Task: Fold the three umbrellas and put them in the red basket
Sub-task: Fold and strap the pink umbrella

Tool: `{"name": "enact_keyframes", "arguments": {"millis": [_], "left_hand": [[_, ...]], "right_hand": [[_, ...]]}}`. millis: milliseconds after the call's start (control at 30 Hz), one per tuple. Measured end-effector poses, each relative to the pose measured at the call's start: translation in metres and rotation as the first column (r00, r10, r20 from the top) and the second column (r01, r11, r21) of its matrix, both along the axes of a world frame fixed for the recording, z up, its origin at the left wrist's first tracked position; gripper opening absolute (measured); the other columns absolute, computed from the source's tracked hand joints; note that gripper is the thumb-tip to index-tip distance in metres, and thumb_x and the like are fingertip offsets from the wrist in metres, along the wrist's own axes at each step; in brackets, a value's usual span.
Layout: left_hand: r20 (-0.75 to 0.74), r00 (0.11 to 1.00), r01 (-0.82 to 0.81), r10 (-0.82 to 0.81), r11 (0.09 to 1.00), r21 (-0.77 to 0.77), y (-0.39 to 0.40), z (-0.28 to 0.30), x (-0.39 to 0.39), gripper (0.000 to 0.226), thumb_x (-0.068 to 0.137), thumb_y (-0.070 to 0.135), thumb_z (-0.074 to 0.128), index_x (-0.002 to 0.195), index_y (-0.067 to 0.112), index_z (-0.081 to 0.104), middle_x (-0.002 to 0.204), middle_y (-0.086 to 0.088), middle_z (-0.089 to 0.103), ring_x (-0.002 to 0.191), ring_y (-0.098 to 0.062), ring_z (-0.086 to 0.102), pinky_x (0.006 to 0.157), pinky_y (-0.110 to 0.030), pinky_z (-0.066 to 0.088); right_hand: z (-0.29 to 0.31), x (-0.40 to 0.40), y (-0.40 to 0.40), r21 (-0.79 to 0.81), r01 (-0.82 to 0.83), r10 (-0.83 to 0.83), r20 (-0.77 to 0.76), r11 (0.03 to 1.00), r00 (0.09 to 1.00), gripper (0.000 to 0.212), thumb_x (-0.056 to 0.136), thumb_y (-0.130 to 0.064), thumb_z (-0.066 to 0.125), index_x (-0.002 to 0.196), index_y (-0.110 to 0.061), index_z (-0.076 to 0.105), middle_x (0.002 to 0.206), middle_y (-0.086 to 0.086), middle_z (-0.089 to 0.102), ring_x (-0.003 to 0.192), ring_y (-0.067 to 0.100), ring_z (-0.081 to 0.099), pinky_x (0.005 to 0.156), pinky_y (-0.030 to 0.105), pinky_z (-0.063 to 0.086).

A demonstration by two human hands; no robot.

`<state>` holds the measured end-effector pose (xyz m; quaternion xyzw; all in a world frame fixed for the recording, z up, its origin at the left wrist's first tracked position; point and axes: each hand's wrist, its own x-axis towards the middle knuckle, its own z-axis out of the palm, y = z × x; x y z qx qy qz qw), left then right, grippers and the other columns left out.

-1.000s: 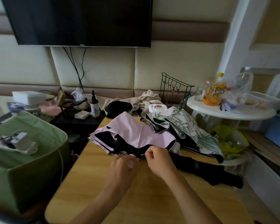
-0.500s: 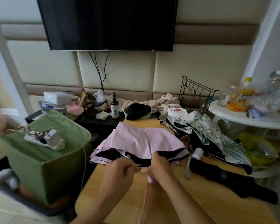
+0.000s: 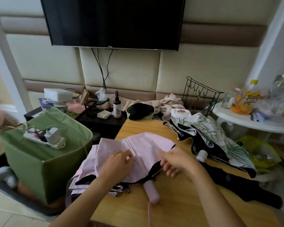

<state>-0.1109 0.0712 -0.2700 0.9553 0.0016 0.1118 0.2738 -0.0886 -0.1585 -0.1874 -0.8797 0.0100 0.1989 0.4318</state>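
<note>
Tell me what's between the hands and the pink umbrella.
Nothing visible. The left hand rests on the pink umbrella canopy; the right hand is at its right edge, blurred, so its grip is unclear. The red basket isn't in view, so that path can't be judged.

Pale pink folding fabric umbrella [image 3: 138,149] with black lining at its edges and a matching pale pink cylindrical handle [image 3: 152,192]. Second umbrella [image 3: 215,136], white fabric printed with a grey-green leaf pattern, black on the underside, with a white handle [image 3: 202,155]. Third umbrella [image 3: 246,185], plain black. Light yellow-brown wooden tabletop [image 3: 179,210] with visible grain. Sage green fabric storage box [image 3: 39,159], carrying a white power strip [image 3: 47,138]. Black flat television screen [image 3: 113,22] on cream padded wall panels [image 3: 44,59] with brown bands. White round side table [image 3: 252,122]; yellow-capped bottle [image 3: 247,99] with orange contents.
</note>
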Motion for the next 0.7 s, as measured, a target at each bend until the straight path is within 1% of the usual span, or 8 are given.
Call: {"name": "enact_keyframes", "arguments": {"millis": [67, 100, 167, 267, 400, 467, 600, 700], "left_hand": [[-0.014, 1.000, -0.015, 0.016, 1.000, 0.013, -0.002, 0.000, 0.001, 0.014, 0.100, 0.038, 0.051, 0.102, 0.030, 0.062, 0.086, 0.003, 0.066, 0.076, -0.017, 0.061, 0.062, -0.034, 0.043], [-0.021, 1.000, -0.017, 0.017, 1.000, -0.006, -0.003, 0.001, 0.000, 0.013, 0.099, 0.038, 0.052, 0.104, 0.029, 0.062, 0.082, 0.004, 0.067, 0.073, -0.015, 0.061, 0.062, -0.033, 0.045], [-0.071, 0.997, -0.030, 0.023, 0.995, -0.093, -0.001, 0.001, -0.001, 0.012, 0.099, 0.039, 0.055, 0.104, 0.030, 0.060, 0.075, 0.005, 0.068, 0.068, -0.009, 0.061, 0.061, -0.030, 0.046], [-0.172, 0.983, -0.108, 0.059, 0.951, -0.290, 0.007, -0.004, 0.003, 0.016, 0.095, 0.046, 0.061, 0.095, 0.030, 0.059, 0.077, 0.003, 0.072, 0.070, -0.012, 0.066, 0.061, -0.027, 0.048], [-0.245, 0.969, -0.194, 0.034, 0.716, -0.671, 0.015, -0.007, 0.011, 0.028, 0.097, 0.033, 0.063, 0.089, 0.007, 0.060, 0.071, -0.004, 0.067, 0.064, -0.018, 0.059, 0.061, -0.034, 0.049], [-0.266, 0.964, -0.203, 0.000, 0.643, -0.739, 0.015, -0.003, 0.013, 0.029, 0.102, 0.027, 0.058, 0.082, 0.006, 0.056, 0.064, -0.006, 0.059, 0.058, -0.017, 0.052, 0.055, -0.030, 0.044], [-0.334, 0.942, -0.287, 0.036, 0.602, -0.745, 0.015, -0.004, 0.016, 0.026, 0.102, 0.034, 0.059, 0.098, 0.009, 0.053, 0.065, -0.003, 0.047, 0.051, -0.012, 0.046, 0.047, -0.024, 0.041], [-0.323, 0.945, -0.276, 0.045, 0.640, -0.717, 0.014, -0.006, 0.015, 0.030, 0.098, 0.036, 0.065, 0.102, 0.008, 0.053, 0.067, -0.002, 0.049, 0.052, -0.010, 0.048, 0.050, -0.026, 0.040]], "right_hand": [[-0.009, 0.014, -0.001, -0.108, 0.264, -0.212, 0.351, 0.958, 0.912, 0.058, 0.092, -0.063, 0.057, 0.095, -0.005, 0.065, 0.083, 0.008, 0.072, 0.076, 0.028, 0.069, 0.072, 0.041, 0.060], [-0.014, 0.018, 0.003, -0.131, 0.320, -0.238, 0.429, 0.938, 0.872, 0.069, 0.087, -0.071, 0.056, 0.109, -0.006, 0.062, 0.100, 0.010, 0.071, 0.093, 0.031, 0.069, 0.080, 0.040, 0.058], [-0.022, 0.018, 0.017, -0.100, 0.292, -0.256, 0.274, 0.951, 0.927, 0.103, 0.078, -0.083, 0.054, 0.144, -0.005, 0.040, 0.137, 0.016, 0.056, 0.125, 0.035, 0.057, 0.096, 0.038, 0.052], [-0.036, 0.017, 0.037, -0.024, 0.242, -0.239, 0.086, 0.970, 0.967, 0.126, 0.072, -0.084, 0.064, 0.155, 0.000, 0.020, 0.155, 0.017, 0.039, 0.142, 0.032, 0.041, 0.109, 0.035, 0.041], [-0.037, 0.016, 0.056, 0.248, 0.241, -0.231, -0.069, 0.938, 0.971, 0.104, 0.073, -0.055, 0.085, 0.148, 0.001, 0.040, 0.141, 0.009, 0.054, 0.126, 0.025, 0.054, 0.088, 0.027, 0.045], [-0.034, 0.012, 0.061, 0.312, 0.188, -0.141, -0.169, 0.931, 0.975, 0.093, 0.077, -0.044, 0.086, 0.144, 0.002, 0.043, 0.124, 0.008, 0.056, 0.106, 0.022, 0.054, 0.077, 0.025, 0.044], [-0.043, 0.013, 0.071, 0.311, 0.123, -0.050, -0.232, 0.942, 0.972, 0.070, 0.073, -0.038, 0.091, 0.124, -0.008, 0.054, 0.104, 0.001, 0.063, 0.079, 0.010, 0.056, 0.060, 0.023, 0.047], [-0.052, 0.014, 0.080, 0.345, 0.132, -0.075, -0.173, 0.929, 0.982, 0.080, 0.055, -0.035, 0.094, 0.123, -0.006, 0.062, 0.100, 0.006, 0.073, 0.085, 0.021, 0.071, 0.068, 0.031, 0.059]]}}
